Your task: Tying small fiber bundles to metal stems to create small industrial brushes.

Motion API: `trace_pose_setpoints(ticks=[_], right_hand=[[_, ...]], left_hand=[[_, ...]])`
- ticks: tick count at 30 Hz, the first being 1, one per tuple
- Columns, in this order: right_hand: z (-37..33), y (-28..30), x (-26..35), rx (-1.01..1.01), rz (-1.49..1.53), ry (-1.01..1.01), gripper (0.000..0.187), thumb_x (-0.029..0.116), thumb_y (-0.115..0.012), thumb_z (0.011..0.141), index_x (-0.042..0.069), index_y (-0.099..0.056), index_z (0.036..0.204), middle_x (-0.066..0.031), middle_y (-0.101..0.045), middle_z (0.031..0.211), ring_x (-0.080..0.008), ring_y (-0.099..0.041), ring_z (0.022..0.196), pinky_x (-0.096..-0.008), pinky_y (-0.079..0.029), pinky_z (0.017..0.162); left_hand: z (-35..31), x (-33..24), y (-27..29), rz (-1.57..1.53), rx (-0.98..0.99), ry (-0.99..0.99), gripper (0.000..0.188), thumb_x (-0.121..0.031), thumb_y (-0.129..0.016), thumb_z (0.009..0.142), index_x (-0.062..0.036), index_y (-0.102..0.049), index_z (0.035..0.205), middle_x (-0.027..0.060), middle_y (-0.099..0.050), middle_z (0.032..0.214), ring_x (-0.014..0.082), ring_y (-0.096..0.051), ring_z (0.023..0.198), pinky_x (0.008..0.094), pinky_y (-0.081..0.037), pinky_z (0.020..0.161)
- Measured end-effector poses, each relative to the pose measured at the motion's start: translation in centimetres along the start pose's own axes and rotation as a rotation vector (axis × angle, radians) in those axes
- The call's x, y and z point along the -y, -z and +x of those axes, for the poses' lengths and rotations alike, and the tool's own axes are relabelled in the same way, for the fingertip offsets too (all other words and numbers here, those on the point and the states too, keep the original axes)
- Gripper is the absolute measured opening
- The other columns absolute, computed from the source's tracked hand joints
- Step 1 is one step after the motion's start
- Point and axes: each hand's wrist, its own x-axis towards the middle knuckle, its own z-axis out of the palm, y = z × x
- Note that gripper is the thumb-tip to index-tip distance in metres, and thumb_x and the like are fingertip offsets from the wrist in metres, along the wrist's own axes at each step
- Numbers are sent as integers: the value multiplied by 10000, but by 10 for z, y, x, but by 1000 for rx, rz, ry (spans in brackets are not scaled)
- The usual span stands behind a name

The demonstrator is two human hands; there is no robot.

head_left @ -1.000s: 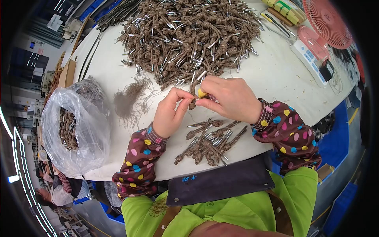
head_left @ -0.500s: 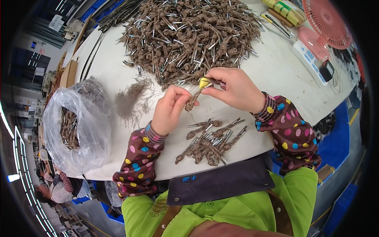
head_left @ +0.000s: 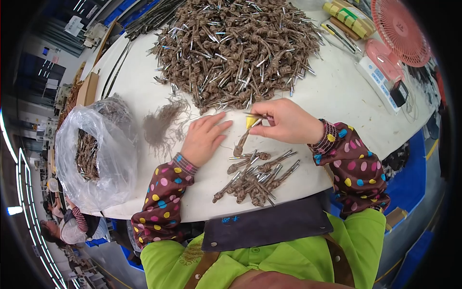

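Observation:
My right hand [head_left: 288, 123] is closed in a pinch on a short knotted brown cord [head_left: 241, 144] with metal tips. The knot hangs down toward a small group of similar cords [head_left: 255, 183] near the table's front edge. In the same fingers is a small dark tool with a yellow part [head_left: 251, 121]; its kind cannot be made out. My left hand [head_left: 204, 139] is open over the white table, fingers spread, holding nothing. It is nearest to a tuft of loose brown threads [head_left: 163, 123]. Beyond both hands rises a big heap of knotted cords [head_left: 236, 53].
A clear plastic bag [head_left: 115, 159] of brown cords stands at the left. At the far right are a pink fan [head_left: 399, 29], a white power strip [head_left: 378, 79] with a black plug, and a yellow-wrapped bundle [head_left: 350, 18]. Long dark strips [head_left: 149, 21] lie at the far left.
My left hand has let go of the knotted cord, moved left and opened out. My right hand has come slightly nearer with the cord, which now hangs over the small group.

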Motion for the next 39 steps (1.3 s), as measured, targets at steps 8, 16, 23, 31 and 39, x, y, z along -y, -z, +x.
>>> trace_pose_setpoints(ticks=[8,16,23,31,39], right_hand=[[-9,-26,-4,394,-8,148,295,298,-713,776,48,-636,911,-86,-613,819,-246,-594,731,-333,-460,650],[-1,1,-9,43,31,116,273,277,-714,787,35,-638,888,-76,-609,774,-195,-560,647,-298,-442,592],[5,1,-13,-304,185,-184,216,204,-702,797,14,-645,883,-76,-630,726,-103,-523,625,-256,-430,590],[6,-36,1,-520,83,70,376,117,-741,770,16,-578,1093,-28,-690,923,-13,-330,494,-176,-313,446],[1,-12,2,-487,109,-131,226,195,-699,794,13,-635,912,-92,-611,669,-143,-517,544,-259,-421,523]], left_hand=[[-14,35,21,127,-204,179,206,-70,-628,796,-107,-633,998,43,-596,945,248,-541,887,368,-414,753],[75,-14,0,9,-249,66,237,-111,-696,746,-94,-618,969,63,-536,899,250,-529,874,363,-420,728],[62,-11,11,-561,-137,502,215,-133,-713,773,-33,-574,903,22,-549,799,133,-534,695,284,-448,599],[57,-47,21,-1550,-231,701,222,-152,-626,893,-32,-485,1016,-15,-558,813,85,-562,725,218,-497,668],[52,-35,43,-453,-486,293,329,5,-641,820,-6,-506,1120,81,-539,1034,150,-567,856,277,-482,762]])
